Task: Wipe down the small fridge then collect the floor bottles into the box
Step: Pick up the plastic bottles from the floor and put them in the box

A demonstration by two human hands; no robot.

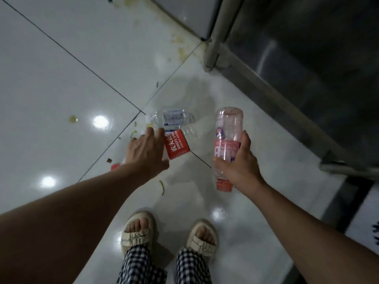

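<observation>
Looking down from the head camera, the right hand (238, 167) holds a clear bottle with a pink label (226, 146) above the floor, its grip wrapped round the lower body, the pink cap pointing down toward the person and the base pointing away. The left hand (146, 152) reaches down with fingers spread and nearly straight, resting over a red-labelled bottle (177, 145) that lies on its side on the white tiled floor (61, 78); its grip is wide and not closed round the bottle. Just beyond lies a third clear bottle with a white cap (171, 117), also on its side, close against the red-labelled one. A red cap (115, 166) shows just left of the left wrist. Green scraps and yellowish stains dot the tiles. A metal frame leg (213, 48) stands at upper right. Sandalled feet (139, 232) and checked trousers (141, 265) show below
</observation>
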